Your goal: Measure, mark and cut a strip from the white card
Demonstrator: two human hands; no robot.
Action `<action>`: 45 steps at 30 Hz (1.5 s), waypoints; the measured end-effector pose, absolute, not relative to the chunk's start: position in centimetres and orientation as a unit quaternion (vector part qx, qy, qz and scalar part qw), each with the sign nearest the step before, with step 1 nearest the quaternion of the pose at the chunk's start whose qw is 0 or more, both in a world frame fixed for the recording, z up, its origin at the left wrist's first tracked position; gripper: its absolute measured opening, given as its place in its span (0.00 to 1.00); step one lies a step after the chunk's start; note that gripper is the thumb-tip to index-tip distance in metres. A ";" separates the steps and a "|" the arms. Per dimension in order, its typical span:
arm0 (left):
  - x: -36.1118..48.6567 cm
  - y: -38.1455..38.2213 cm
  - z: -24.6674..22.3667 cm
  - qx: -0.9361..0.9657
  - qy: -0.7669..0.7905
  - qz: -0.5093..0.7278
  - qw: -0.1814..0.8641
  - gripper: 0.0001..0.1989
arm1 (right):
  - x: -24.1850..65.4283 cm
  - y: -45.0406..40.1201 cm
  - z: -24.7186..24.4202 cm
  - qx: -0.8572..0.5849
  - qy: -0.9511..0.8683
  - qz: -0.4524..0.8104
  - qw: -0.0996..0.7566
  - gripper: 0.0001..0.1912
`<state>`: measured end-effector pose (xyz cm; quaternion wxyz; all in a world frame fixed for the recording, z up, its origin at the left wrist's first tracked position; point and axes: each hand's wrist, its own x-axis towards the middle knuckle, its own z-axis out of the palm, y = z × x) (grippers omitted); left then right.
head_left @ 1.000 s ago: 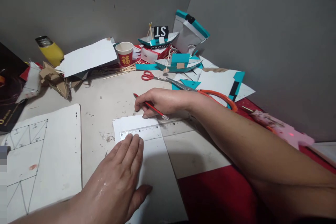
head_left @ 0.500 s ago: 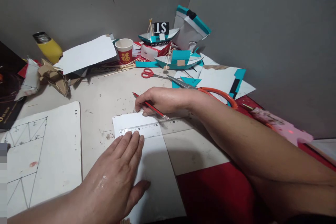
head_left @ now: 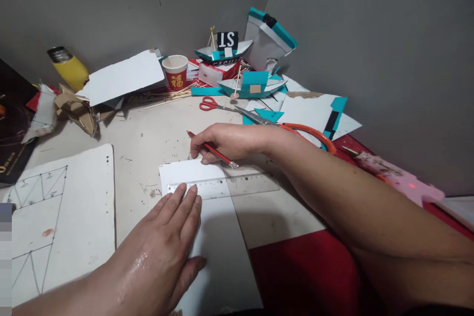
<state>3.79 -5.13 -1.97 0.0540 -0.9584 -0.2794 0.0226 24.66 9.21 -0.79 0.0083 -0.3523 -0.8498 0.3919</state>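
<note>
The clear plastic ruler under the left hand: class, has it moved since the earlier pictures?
Yes: the clear plastic ruler has swung slightly nearer the viewer at its right end, farther from the small red-handled metal scissors.

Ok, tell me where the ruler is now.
In the head view, the clear ruler lies just below centre, across the white paper, with the left hand on its left part and the right hand beyond it.
</note>
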 end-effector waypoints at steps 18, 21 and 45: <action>4.1 -5.3 -2.3 -0.956 -0.272 0.000 0.110 0.41 | 24.5 9.2 -0.4 -0.352 -0.846 0.401 0.002 0.11; 4.2 -5.3 -2.2 -0.956 -0.271 -0.001 0.109 0.41 | 24.5 9.2 -0.5 -0.352 -0.847 0.400 0.002 0.11; 4.0 -5.8 -2.9 -0.953 -0.299 -0.003 0.057 0.42 | 24.7 9.2 -0.8 -0.347 -0.858 0.378 0.007 0.11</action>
